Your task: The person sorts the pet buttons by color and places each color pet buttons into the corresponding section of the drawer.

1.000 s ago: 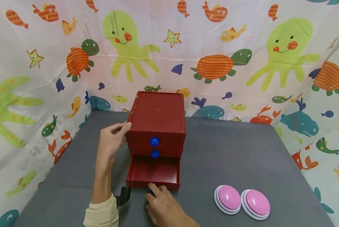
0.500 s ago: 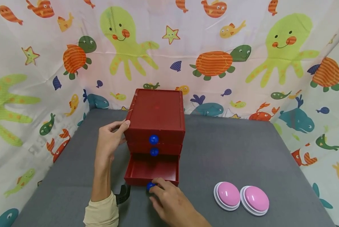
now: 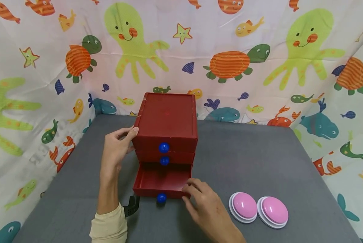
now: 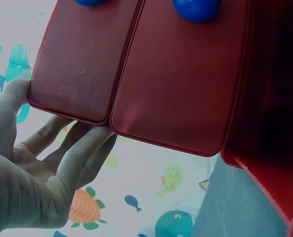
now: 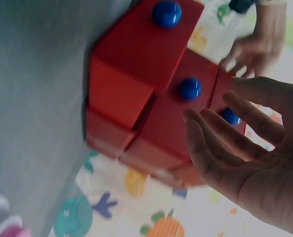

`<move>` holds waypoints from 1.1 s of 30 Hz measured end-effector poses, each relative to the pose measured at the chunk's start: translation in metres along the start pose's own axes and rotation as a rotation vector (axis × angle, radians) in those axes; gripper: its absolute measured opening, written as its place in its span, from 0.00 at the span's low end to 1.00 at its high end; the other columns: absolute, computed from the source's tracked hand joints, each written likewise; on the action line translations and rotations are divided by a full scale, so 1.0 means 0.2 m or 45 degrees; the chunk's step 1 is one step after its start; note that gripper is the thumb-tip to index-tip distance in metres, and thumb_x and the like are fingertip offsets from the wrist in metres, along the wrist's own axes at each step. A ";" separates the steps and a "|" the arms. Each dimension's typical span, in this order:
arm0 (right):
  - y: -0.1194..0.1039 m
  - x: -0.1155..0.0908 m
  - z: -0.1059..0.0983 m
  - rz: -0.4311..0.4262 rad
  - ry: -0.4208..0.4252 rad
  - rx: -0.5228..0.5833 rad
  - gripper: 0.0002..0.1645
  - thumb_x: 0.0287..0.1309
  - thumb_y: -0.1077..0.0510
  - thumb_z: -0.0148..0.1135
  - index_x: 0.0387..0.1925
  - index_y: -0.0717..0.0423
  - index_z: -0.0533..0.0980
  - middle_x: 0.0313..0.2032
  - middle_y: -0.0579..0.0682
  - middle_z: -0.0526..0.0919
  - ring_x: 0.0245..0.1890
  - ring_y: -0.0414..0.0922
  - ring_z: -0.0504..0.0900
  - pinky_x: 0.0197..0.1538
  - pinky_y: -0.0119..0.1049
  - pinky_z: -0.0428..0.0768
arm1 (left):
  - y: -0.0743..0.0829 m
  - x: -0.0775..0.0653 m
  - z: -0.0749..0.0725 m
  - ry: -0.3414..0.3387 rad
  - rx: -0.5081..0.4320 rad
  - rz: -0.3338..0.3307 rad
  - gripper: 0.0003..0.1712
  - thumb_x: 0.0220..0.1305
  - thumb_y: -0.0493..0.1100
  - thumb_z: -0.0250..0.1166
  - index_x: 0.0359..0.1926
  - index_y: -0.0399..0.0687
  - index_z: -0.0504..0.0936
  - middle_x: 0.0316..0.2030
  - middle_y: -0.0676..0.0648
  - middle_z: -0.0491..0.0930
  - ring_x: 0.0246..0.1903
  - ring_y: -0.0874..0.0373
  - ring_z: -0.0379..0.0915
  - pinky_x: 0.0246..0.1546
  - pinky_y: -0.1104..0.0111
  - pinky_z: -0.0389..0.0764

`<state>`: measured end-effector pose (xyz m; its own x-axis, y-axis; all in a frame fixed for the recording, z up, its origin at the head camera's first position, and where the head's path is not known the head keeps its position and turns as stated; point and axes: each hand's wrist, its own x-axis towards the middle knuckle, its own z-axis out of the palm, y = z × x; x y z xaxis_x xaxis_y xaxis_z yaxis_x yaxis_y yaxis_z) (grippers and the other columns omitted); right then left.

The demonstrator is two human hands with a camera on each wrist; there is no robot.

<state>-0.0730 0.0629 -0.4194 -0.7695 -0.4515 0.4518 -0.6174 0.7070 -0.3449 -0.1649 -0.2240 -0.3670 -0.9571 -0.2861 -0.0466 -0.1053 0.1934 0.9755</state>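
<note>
A red cabinet of drawers [image 3: 167, 116] with blue round knobs stands in the middle of the table. Its bottom drawer [image 3: 163, 180] is pulled out, with a bare red floor and a blue knob [image 3: 161, 198] on its front. At the cabinet's upper front left corner my left hand [image 3: 117, 145] grips it, thumb on the top edge and fingers along the side, as the left wrist view also shows. My right hand [image 3: 207, 206] hovers by the drawer's front right corner, fingers loosely bent and holding nothing. In the right wrist view that hand [image 5: 255, 143] overlaps the upper drawer fronts.
Two pink push buttons with white bases, the left one [image 3: 244, 206] and the right one [image 3: 274, 212], sit side by side to the right. A curtain [image 3: 181, 67] printed with sea animals surrounds the grey table [image 3: 245, 158]. A black band [image 3: 132, 206] shows at my left wrist.
My right hand has let go of the bottom drawer's knob and moved right, uncovering the knob. The drawer stays pulled out, and my left hand keeps its hold on the cabinet.
</note>
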 end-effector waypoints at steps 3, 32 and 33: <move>0.06 -0.02 -0.04 0.017 0.080 -0.062 0.19 0.47 0.61 0.84 0.43 0.50 0.86 0.48 0.47 0.86 0.46 0.42 0.85 0.48 0.35 0.90 | 0.00 0.00 0.01 0.001 -0.007 -0.004 0.32 0.73 0.60 0.63 0.66 0.43 0.81 0.71 0.43 0.75 0.65 0.46 0.72 0.58 0.52 0.84; 0.50 -0.28 -0.17 0.571 -0.436 -0.320 0.33 0.46 0.54 0.83 0.55 0.54 0.81 0.48 0.62 0.80 0.42 0.62 0.82 0.34 0.59 0.83 | 0.00 0.01 0.01 0.007 -0.003 0.000 0.31 0.73 0.61 0.64 0.64 0.44 0.83 0.69 0.45 0.77 0.60 0.49 0.74 0.51 0.61 0.87; 0.50 -0.28 -0.17 0.588 -0.461 -0.305 0.34 0.46 0.53 0.84 0.56 0.54 0.80 0.48 0.62 0.80 0.42 0.61 0.81 0.35 0.59 0.83 | 0.01 0.01 0.01 0.008 0.002 0.002 0.31 0.73 0.61 0.64 0.64 0.44 0.82 0.69 0.45 0.77 0.60 0.49 0.75 0.51 0.61 0.87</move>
<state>-0.0863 0.1770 -0.4507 -0.9803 -0.1963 -0.0214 -0.1866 0.9563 -0.2251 -0.1685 -0.2219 -0.3664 -0.9555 -0.2917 -0.0434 -0.1039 0.1951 0.9753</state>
